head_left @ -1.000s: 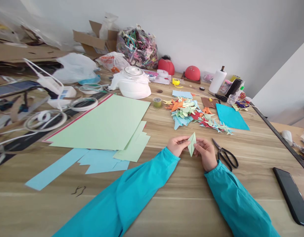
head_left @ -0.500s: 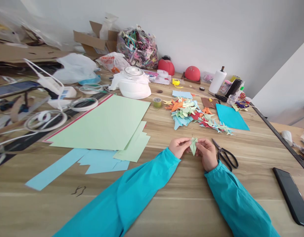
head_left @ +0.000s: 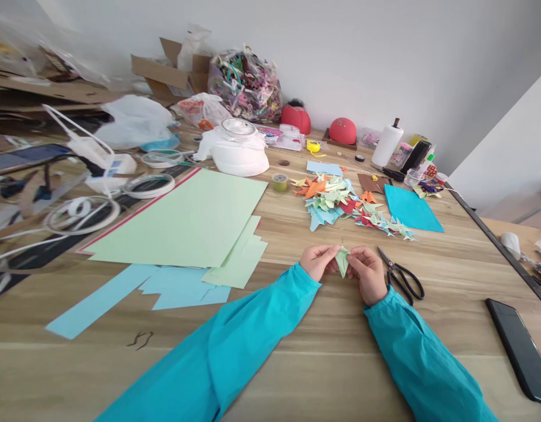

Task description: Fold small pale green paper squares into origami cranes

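Observation:
A small pale green folded paper piece (head_left: 342, 261) is pinched between both hands just above the wooden table (head_left: 296, 351). My left hand (head_left: 316, 261) grips its left side with closed fingers. My right hand (head_left: 370, 273) grips its right side, fingertips pressed on the fold. Both arms wear teal sleeves. Black scissors (head_left: 402, 278) lie just right of my right hand. Beyond the hands sits a pile of folded paper shapes (head_left: 340, 202) in green, blue, orange and red.
Large pale green sheets (head_left: 182, 220) and light blue offcuts (head_left: 133, 293) lie to the left. A teal sheet (head_left: 411, 208) lies at the right, a black phone (head_left: 519, 349) near the right edge. A white pot (head_left: 237, 149), tape rolls (head_left: 147, 184), bags and boxes crowd the back.
The green paper piece stood taller and pointed up a second ago; now its upper part is folded down and it looks shorter. Both hands stay in place, closer over it.

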